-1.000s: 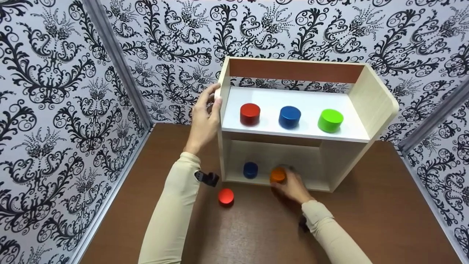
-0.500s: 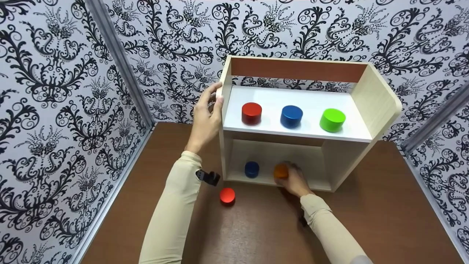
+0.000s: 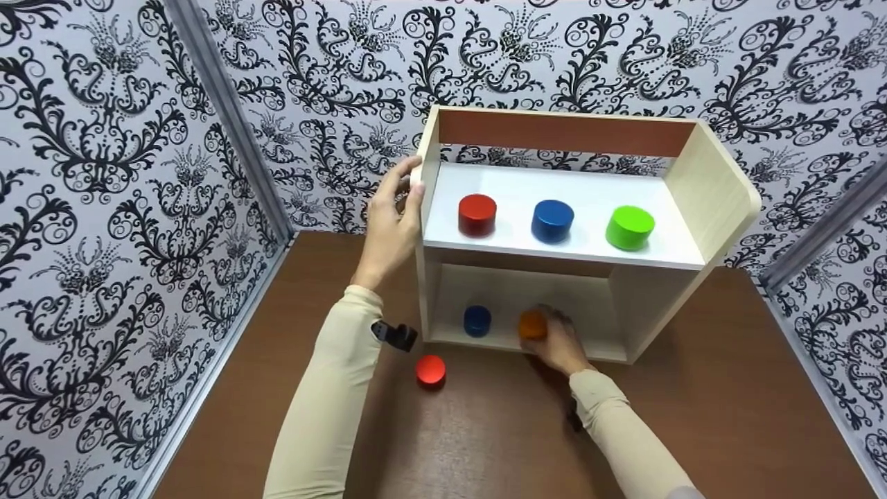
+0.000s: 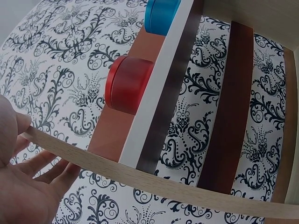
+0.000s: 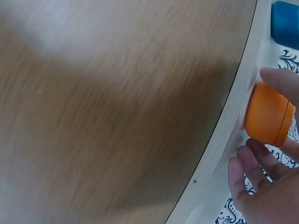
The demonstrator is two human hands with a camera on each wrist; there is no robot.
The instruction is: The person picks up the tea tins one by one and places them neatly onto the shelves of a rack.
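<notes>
A two-tier wooden shelf [image 3: 561, 256] stands on the table, and my left hand [image 3: 389, 229] grips the front edge of its left side panel [image 4: 107, 169]. My right hand [image 3: 563, 346] holds an orange round container [image 3: 532, 324] at the front of the lower tier. In the right wrist view, the thumb and fingers lie around this orange container [image 5: 268, 114], whose seam looks like a lid line. To its left on the same tier is a dark blue round container [image 3: 477, 321]. A red round container [image 3: 431, 372] sits on the table before the shelf's left corner.
On the white upper tier [image 3: 513, 179] a red container [image 3: 477, 215], a blue one [image 3: 552, 221] and a lime green one [image 3: 630, 227] stand in a row. Patterned wall panels [image 3: 332, 83] enclose the brown table [image 3: 485, 436] at the back and sides.
My right hand has moved the orange container slightly farther back and to the right on the lower tier, then stayed there. The left hand keeps its hold on the side panel.
</notes>
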